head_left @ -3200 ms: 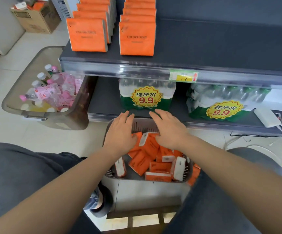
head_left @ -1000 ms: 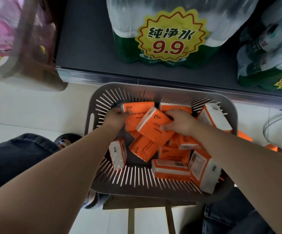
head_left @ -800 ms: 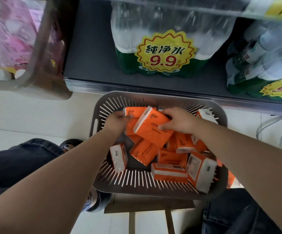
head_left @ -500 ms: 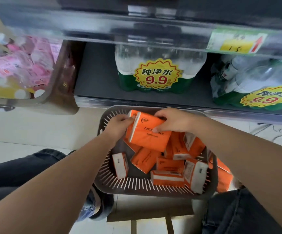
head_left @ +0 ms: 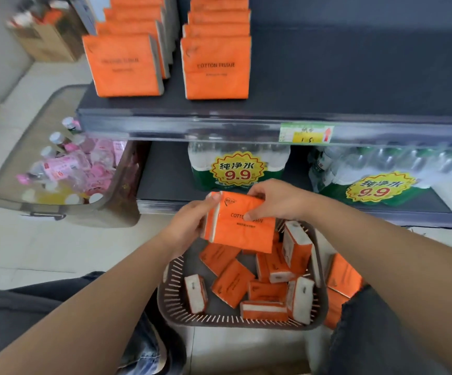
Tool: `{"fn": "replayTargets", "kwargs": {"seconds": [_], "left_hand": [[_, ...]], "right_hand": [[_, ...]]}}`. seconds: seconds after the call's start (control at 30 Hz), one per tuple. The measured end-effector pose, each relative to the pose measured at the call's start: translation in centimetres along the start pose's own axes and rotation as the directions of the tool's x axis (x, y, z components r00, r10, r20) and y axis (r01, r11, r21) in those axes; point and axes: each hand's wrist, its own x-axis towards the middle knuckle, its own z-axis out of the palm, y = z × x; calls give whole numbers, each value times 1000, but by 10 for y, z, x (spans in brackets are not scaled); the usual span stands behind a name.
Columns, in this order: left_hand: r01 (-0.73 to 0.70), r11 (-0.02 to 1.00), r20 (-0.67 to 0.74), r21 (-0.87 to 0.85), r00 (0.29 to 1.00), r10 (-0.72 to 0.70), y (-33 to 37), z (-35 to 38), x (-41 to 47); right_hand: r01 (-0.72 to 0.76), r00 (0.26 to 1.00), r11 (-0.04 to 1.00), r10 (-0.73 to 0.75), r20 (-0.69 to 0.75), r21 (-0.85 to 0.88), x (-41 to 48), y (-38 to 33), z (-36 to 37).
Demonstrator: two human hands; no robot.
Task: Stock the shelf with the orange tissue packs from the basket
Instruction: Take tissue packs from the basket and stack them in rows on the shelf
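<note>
Both hands hold one orange tissue pack lifted above the grey slotted basket. My left hand grips its left white edge; my right hand pinches its top right, thumb on the printed face. Several more orange tissue packs lie jumbled in the basket. On the dark upper shelf two rows of upright orange packs stand at the left and centre, with a second row beside them.
The shelf's right part is bare dark surface. Below it sit shrink-wrapped water bottle packs with yellow 9.9 stickers. A brown bin of pink bottles stands on the floor at left. More orange packs lie right of the basket. My knees flank the basket.
Both hands picked one pack out of the pile and raised it clear of the basket. The view tilted up, bringing the upper shelf and its stocked rows into sight.
</note>
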Motion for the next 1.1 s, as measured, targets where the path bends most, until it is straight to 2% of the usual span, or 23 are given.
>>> {"fn": "replayTargets", "kwargs": {"seconds": [0.17,0.3,0.47,0.53,0.63,0.8,0.87,1.1], "left_hand": [[-67,997,65,44,996,64,25,11,-19],[-146,989,-4,16,989,146,45,22,-29],[-220,975,3,-39,975,220,81,44,-46],[-249,967,-2,-57,968,250,96,51,-51],[-298,952,19,-72,954,300,120,63,-56],[-363,921,9,-142,930,368,156,87,-57],[-387,911,4,-143,920,392,170,96,-54],[-478,872,6,-100,877,481,218,112,-22]], "right_hand": [[36,996,999,-33,-86,33,-29,-10,-23],[83,977,996,-73,-199,40,-55,-14,-40],[165,884,969,-64,-463,182,-86,-9,-63],[172,853,955,-22,-521,241,-98,-7,-73],[201,870,886,35,-493,417,-111,-1,-86],[266,915,726,16,-403,634,-131,-1,-115],[301,899,687,27,-436,662,-131,2,-128],[366,840,660,70,-538,657,-110,12,-175]]}}
